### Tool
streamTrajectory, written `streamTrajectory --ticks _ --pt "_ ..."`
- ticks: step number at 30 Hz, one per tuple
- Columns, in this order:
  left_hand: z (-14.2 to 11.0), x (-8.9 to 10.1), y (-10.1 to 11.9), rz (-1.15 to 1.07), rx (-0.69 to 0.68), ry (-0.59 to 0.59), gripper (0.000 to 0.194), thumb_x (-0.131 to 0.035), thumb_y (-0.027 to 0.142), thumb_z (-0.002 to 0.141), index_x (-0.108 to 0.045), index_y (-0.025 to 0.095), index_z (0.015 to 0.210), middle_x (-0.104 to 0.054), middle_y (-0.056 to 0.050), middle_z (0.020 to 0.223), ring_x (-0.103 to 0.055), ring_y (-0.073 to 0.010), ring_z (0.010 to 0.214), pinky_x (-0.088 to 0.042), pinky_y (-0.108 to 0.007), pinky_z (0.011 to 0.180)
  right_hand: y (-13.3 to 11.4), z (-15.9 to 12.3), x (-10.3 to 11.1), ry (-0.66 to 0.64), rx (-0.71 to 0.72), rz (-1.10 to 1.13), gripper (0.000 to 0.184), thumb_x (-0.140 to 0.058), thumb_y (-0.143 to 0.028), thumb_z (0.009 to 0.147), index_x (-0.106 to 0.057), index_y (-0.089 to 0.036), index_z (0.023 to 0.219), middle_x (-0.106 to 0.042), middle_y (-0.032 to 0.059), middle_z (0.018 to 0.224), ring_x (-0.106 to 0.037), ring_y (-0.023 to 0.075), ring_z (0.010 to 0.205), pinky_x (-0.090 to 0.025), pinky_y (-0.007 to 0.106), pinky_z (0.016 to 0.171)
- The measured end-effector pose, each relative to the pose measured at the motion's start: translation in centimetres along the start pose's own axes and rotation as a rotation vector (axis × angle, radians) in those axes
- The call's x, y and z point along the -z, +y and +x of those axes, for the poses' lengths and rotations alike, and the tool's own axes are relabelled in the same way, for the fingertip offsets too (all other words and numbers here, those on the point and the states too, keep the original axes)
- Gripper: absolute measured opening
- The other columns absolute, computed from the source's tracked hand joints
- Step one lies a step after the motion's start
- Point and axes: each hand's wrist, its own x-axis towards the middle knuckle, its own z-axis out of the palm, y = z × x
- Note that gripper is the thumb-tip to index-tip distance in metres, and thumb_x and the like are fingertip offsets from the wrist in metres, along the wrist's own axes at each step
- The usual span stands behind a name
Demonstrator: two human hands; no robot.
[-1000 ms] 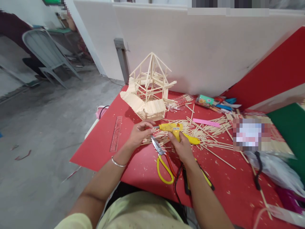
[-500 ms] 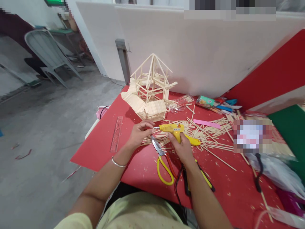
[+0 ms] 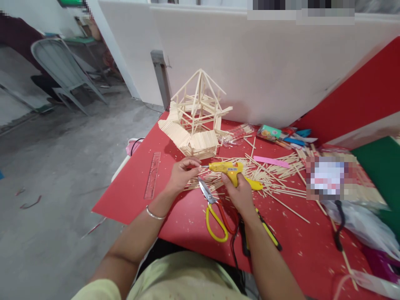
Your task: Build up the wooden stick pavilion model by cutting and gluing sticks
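My right hand [image 3: 239, 189] is wrapped round the handle of a yellow hot glue gun [image 3: 225, 167], whose nozzle points left. At the nozzle tip, the fingers of my left hand [image 3: 184, 171] are pinched together; whatever they hold is too small to make out. Below the hands lie scissors [image 3: 208, 196] with one yellow and one red handle, blades toward the stick pile. Behind stands a model house frame [image 3: 200, 112] of thin wooden sticks, with slatted panels round its lower part. Loose sticks [image 3: 281, 173] spread under and right of the glue gun.
A clear ruler [image 3: 152, 175] lies left on the red tabletop [image 3: 125, 200]. Yellow-and-black pliers-like handles [image 3: 269, 231] are partly under my right forearm. A pink strip [image 3: 271, 161], packets and plastic bags [image 3: 362, 225] lie to the right. A white board [image 3: 265, 66] stands behind.
The glue gun has shifted very slightly to the right in my right hand's grip. My left hand stays at its nozzle, and the things on the table lie as before.
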Motion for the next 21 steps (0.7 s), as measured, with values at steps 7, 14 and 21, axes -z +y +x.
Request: streamTrajectory --ticks 7,14,21 --pt "0.02 0.13 -0.29 0.092 -0.035 0.009 0.010 -0.078 0.029 0.075 -0.074 0.019 0.076 -0.071 -0.006 0.094 -0.065 -0.0195 0.092 -0.050 -0.034 0.087 -0.61 -0.25 0.09 0.028 0.004 0.001 0.043 -0.063 -0.064 0.083 -0.062 -0.021 0.090 -0.067 0.0022 0.078 -0.053 0.0179 0.066 -0.041 0.030 0.065" --pt "-0.16 -0.12 -0.02 0.090 -0.044 -0.007 0.010 -0.078 0.029 0.074 -0.074 0.019 0.075 -0.069 -0.006 0.094 -0.064 -0.0189 0.092 -0.049 -0.033 0.087 -0.05 -0.16 -0.23 0.017 0.017 -0.016 0.045 -0.062 -0.064 0.083 -0.063 -0.021 0.092 -0.069 0.0042 0.083 -0.056 0.0196 0.069 -0.043 0.032 0.068" --pt "-0.13 -0.21 0.10 0.060 -0.017 -0.006 0.011 -0.079 0.029 0.074 -0.074 0.019 0.075 -0.069 -0.006 0.094 -0.064 -0.0189 0.092 -0.049 -0.033 0.088 -0.15 -0.18 -0.15 0.014 0.008 -0.024 0.045 -0.062 -0.065 0.083 -0.062 -0.021 0.092 -0.068 0.0039 0.082 -0.056 0.0198 0.070 -0.042 0.032 0.069"
